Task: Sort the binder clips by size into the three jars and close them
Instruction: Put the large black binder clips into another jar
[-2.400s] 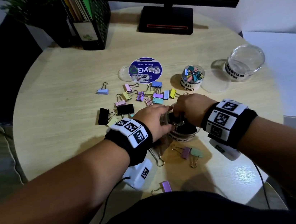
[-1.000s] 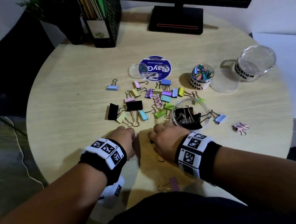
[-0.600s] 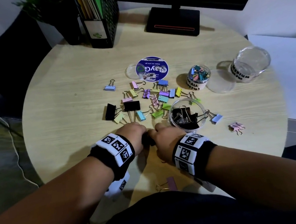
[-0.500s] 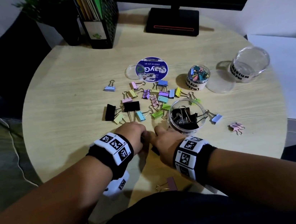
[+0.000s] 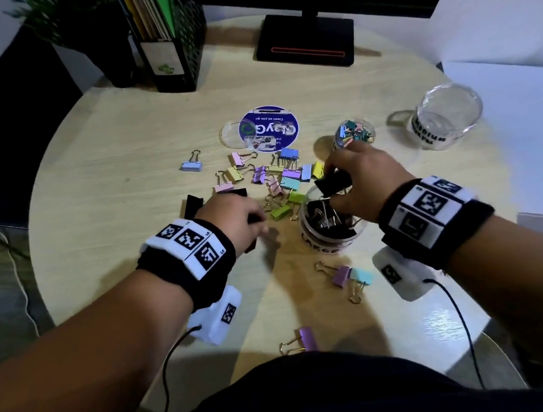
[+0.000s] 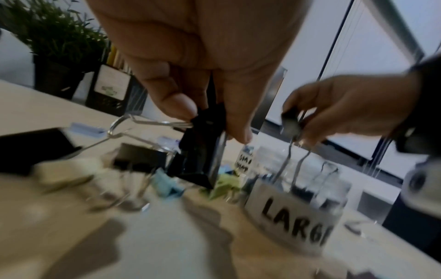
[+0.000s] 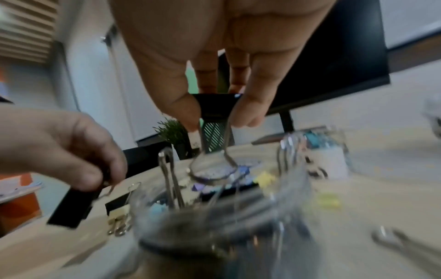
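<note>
My right hand pinches a large black binder clip by its body just above the open jar labelled LARGE, which holds several black clips. In the right wrist view the black clip sits between thumb and finger, its wire handles hanging over the jar's mouth. My left hand grips another black clip left of the jar. The small jar holds coloured clips. The medium jar stands far right, nothing visible in it.
Pastel clips lie scattered behind the large jar, with more near the front edge and a lone blue one. A black clip lies by my left hand. Two lids rest further back. A file holder and monitor base stand at the rear.
Both hands left the spot near the table's front where they met. My right hand rose over the large jar with a black clip; my left hand lifted another black clip.
</note>
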The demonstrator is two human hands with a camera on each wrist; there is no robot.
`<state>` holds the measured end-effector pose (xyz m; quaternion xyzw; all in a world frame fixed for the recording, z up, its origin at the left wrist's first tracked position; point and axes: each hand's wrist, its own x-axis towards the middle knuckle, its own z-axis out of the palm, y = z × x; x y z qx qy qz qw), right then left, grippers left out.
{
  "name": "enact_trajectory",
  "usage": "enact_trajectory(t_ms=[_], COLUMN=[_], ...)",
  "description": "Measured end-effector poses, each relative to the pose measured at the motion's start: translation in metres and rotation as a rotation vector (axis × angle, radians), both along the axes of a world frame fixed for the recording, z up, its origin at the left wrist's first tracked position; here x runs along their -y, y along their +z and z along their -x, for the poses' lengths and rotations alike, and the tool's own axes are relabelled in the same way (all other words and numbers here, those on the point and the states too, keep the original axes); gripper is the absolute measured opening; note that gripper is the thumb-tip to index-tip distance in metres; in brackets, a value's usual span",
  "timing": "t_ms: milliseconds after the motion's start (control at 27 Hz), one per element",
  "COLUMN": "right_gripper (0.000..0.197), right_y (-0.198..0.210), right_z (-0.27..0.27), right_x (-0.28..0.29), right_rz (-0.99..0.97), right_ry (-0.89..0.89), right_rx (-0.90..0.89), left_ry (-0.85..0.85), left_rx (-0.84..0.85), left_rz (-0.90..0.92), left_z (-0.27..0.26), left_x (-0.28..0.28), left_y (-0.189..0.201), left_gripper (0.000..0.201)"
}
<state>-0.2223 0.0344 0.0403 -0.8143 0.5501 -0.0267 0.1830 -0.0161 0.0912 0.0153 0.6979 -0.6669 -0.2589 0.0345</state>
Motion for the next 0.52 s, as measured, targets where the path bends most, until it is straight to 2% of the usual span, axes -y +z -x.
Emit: enact_trajectory(t_ms=[74, 223, 334, 408, 519], right_gripper=[0.041, 0.036, 0.036, 0.042, 0.048], right_y=[-0.011, -0.024, -0.024, -0.013, 0.007], right_z=[0.000, -0.003, -0.001, 0.003, 0.007], right_x=[0.002, 0.008, 0.011, 0.010, -0.003], right_rz=[-0.043, -0.083, -0.094, -0.041, -0.038], right_ry=[0.036, 0.208, 0.227, 0.167, 0.092], right_rx=[-0.010, -0.222, -0.254, -0.112, 0.295], left_ry=[0.006, -0.008, 0.006, 0.013, 0.035], left_rx=[-0.037, -0.092, -0.173, -0.235, -0.319], left_rz=[0.053, 0.139, 0.171, 0.204, 0.250], left_z=[0.010, 0.023, 0.029, 0.032, 0.040], left_x=[0.006, 0.016, 0.021, 0.023, 0.026], left_y=[0.012, 0.022, 0.027, 0.032, 0.036], left_gripper=[0.024, 0.025, 0.019, 0.015, 0.012])
